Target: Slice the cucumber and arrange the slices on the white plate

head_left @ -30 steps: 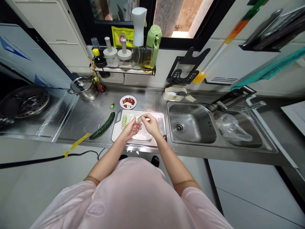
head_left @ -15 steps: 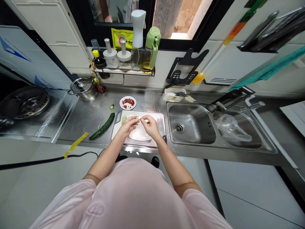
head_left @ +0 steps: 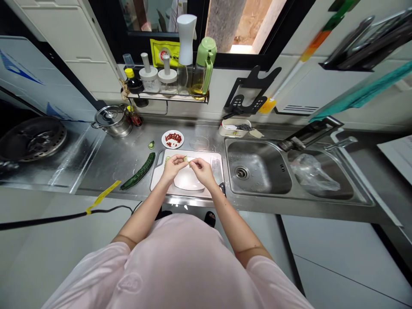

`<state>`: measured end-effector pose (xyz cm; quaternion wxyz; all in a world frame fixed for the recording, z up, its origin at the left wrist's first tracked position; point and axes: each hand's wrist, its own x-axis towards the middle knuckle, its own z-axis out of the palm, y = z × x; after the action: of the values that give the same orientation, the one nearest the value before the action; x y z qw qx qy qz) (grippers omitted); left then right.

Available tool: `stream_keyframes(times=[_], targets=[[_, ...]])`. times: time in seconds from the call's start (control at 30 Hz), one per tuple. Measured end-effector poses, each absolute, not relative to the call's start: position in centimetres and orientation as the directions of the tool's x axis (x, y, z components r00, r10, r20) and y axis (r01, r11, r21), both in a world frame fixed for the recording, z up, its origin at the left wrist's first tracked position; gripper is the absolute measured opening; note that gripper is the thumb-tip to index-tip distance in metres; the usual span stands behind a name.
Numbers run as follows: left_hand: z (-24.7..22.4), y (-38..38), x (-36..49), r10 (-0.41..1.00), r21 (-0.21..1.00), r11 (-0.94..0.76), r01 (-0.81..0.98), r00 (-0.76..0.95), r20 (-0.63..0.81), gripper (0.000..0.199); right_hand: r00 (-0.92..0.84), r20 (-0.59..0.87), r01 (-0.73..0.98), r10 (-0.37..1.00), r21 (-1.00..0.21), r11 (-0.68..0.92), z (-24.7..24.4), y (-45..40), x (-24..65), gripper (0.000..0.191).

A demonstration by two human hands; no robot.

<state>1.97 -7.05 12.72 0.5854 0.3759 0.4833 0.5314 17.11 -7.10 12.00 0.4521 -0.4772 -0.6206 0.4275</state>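
Over the white plate (head_left: 188,182), my left hand (head_left: 174,166) pinches a thin pale-green cucumber slice (head_left: 186,159) between thumb and fingertips. Close beside it, my right hand (head_left: 202,171) is closed in a pinch, with a sliver of the cucumber at its fingertips. The plate lies on a white cutting board (head_left: 156,176). More slices on the board's left are mostly hidden behind my left hand. At the right edge of the board lies a knife with a black handle (head_left: 222,188). A long dark-green cucumber (head_left: 138,172) rests left of the board.
Behind the board stands a small plate (head_left: 164,140) of chopped red pieces, with a cucumber end (head_left: 151,145) to its left. On the right is a double sink (head_left: 257,171) holding a plastic bag (head_left: 313,174). A lidded pot (head_left: 114,122) stands at the back left.
My left hand has shifted slightly up and now covers more of the slices on the board. Its fingertips and the slice have moved a little; the right hand is nearly still.
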Motion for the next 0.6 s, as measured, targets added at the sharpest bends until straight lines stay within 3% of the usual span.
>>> stream_keyframes(times=[0.6], targets=[[10.9, -5.9, 2.7, 0.993, 0.978, 0.106, -0.180, -0.032, -0.113, 0.037, -0.140, -0.004, 0.063, 0.990, -0.998, 0.005, 9.4, -6.2, 17.5, 0.027]])
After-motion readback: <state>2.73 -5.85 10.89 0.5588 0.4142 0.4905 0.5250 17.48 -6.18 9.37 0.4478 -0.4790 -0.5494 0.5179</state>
